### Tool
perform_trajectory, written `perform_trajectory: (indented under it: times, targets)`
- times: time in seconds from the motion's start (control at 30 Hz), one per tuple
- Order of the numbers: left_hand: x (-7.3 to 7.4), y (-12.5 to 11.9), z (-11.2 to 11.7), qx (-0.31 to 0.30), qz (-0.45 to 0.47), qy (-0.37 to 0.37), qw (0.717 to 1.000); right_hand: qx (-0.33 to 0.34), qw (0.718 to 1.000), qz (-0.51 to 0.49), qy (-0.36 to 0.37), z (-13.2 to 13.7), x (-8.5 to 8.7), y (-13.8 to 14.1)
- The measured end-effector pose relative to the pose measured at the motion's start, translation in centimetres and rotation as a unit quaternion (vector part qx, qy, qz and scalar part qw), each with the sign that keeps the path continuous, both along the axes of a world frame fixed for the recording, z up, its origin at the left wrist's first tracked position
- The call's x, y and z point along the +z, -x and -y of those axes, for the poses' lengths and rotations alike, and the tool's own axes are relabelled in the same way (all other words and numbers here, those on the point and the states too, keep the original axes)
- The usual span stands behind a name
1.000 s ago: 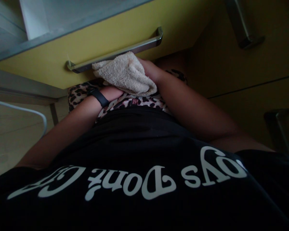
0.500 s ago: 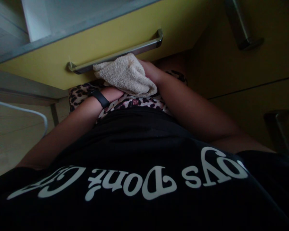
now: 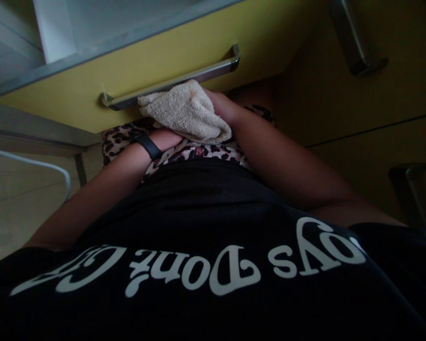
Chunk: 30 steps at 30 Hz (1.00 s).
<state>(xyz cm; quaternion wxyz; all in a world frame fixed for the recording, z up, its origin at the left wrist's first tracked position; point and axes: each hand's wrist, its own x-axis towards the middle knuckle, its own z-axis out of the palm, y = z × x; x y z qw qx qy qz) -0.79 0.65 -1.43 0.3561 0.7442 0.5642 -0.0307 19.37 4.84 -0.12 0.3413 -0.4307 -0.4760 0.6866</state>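
Note:
A beige terry cloth (image 3: 186, 111) is bunched over both hands, just below the metal handle (image 3: 177, 80) of a yellow drawer front. My right hand (image 3: 218, 102) reaches into the cloth from the right and appears to grip it; its fingers are covered. From the left, my left hand (image 3: 170, 137) goes under the cloth's lower edge. The cloth hides its fingers, so I cannot see how they are held. A black band (image 3: 147, 144) circles the left wrist. Whether the cloth touches the handle or only overlaps it in view, I cannot tell.
The yellow drawer (image 3: 74, 102) is pulled out in front of me, with a pale divider (image 3: 55, 31) inside. More yellow fronts with handles (image 3: 358, 42) stand at the right. A white cable (image 3: 39, 161) runs at the left. Leopard-print fabric (image 3: 117, 139) covers my lap.
Almost nothing differs. The drawer and cloth sit very slightly lower in view, and a small reddish spot shows a little more clearly on the cloth. Both arms stay in place.

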Motion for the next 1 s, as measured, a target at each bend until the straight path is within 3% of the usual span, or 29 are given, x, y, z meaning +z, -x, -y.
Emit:
perform_trajectory:
  times: [0.1,0.3,0.67,0.87,1.0]
  targets:
    - [0.1,0.2,-0.1,-0.007,-0.002,0.01,1.0,0.004,1.0,0.017,-0.02,-0.4,-0.8,-0.1]
    - [1.6,-0.5,0.8,0.004,0.013,0.017,1.0,0.034,0.998,0.01,-0.055,-1.0,-2.0,-0.1]
    - [2.0,-0.4,0.9,-0.013,0.002,0.02,1.0,0.042,0.996,0.051,-0.066,-0.4,-0.7,-0.5]
    - [2.4,-1.0,1.1,-0.012,-0.02,0.019,1.0,0.054,0.995,0.025,-0.086,-0.1,-0.3,-0.6]
    - [3.1,-1.4,1.3,-0.021,-0.041,0.027,0.999,0.039,0.998,0.025,-0.046,-0.3,-0.8,-0.2]
